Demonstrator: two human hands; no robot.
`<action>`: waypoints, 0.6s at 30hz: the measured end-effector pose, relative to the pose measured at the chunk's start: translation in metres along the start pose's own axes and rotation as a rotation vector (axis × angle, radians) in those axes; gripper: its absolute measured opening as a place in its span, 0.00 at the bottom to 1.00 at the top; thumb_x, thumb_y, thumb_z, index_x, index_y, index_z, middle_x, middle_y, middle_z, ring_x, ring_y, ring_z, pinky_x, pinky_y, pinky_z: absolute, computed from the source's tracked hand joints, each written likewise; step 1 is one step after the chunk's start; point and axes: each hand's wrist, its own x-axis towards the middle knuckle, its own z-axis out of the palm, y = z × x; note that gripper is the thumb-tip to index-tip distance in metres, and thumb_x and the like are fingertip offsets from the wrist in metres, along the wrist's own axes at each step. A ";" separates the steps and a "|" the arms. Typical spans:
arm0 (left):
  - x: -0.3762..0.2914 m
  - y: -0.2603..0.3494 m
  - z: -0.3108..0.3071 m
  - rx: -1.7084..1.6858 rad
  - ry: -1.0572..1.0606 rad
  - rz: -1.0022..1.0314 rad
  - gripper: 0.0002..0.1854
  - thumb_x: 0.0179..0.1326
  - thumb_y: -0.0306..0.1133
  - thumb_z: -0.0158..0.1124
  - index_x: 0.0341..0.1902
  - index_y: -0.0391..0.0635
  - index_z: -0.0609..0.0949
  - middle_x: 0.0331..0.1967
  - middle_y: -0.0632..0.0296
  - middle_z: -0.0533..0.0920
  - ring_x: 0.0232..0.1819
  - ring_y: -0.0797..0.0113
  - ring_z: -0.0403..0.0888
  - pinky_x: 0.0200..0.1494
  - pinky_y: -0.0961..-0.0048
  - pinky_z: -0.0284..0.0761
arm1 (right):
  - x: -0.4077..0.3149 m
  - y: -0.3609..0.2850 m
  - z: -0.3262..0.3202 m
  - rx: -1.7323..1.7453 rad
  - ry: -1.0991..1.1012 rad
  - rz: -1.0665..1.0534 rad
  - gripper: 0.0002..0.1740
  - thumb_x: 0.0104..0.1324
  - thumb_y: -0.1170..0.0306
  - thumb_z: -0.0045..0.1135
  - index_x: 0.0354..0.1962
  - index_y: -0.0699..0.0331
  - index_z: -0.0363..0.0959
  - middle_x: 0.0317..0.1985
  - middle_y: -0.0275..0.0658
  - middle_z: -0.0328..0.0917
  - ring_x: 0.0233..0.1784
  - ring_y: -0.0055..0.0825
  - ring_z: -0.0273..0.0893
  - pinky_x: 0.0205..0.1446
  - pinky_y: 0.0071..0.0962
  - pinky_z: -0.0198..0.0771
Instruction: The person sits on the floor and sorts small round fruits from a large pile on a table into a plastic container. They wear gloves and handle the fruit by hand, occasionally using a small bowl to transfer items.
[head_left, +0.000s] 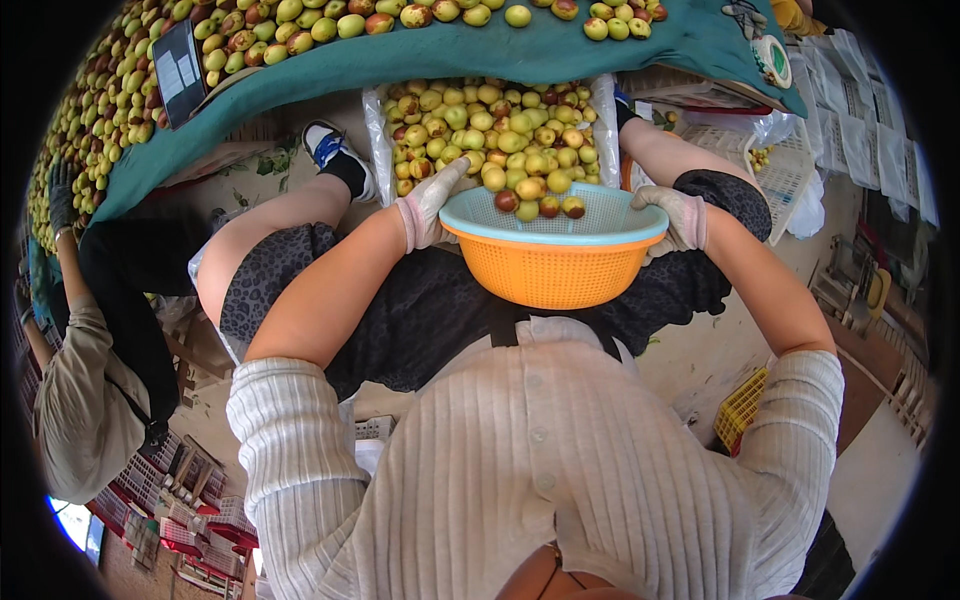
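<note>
My left hand (435, 204) and my right hand (673, 217), both in pale work gloves, grip opposite sides of two nested plastic colanders. The inner colander (607, 205) is light blue and the outer colander (555, 270) is orange. They tilt away from me over a crate. Several green and reddish-brown jujubes (527, 210) lie at the colander's far lip, above the fruit in the crate. That crate, lined with a clear plastic bag (377, 142), stands between my legs and holds many jujubes (480, 124).
A table under green cloth (450, 51) bears heaped jujubes (247, 34) and a tablet (178, 73). On the left a co-worker's gloved hand (60, 199) touches the heap. White crates (787, 161) and a yellow crate (739, 411) stand right; stacked crates (187, 525) stand lower left.
</note>
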 end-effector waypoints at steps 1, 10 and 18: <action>-0.003 0.000 0.001 0.002 0.048 0.002 0.46 0.72 0.62 0.45 0.76 0.33 0.55 0.74 0.43 0.61 0.73 0.54 0.64 0.72 0.57 0.64 | -0.004 -0.003 0.001 0.022 -0.041 0.002 0.31 0.68 0.59 0.39 0.57 0.78 0.65 0.45 0.56 0.81 0.37 0.49 0.85 0.40 0.37 0.85; -0.048 0.004 0.009 -0.020 0.298 0.030 0.50 0.68 0.64 0.52 0.75 0.31 0.56 0.73 0.38 0.61 0.72 0.52 0.66 0.70 0.61 0.67 | 0.013 -0.024 0.021 -0.043 -0.134 0.019 0.29 0.66 0.57 0.46 0.50 0.77 0.69 0.36 0.53 0.82 0.28 0.43 0.83 0.28 0.27 0.82; -0.038 0.010 0.017 0.051 0.231 0.035 0.50 0.67 0.62 0.56 0.75 0.29 0.55 0.72 0.39 0.63 0.70 0.54 0.69 0.68 0.61 0.70 | 0.003 -0.022 0.003 -0.027 -0.078 0.066 0.30 0.62 0.59 0.47 0.47 0.82 0.72 0.39 0.64 0.81 0.27 0.42 0.85 0.22 0.22 0.81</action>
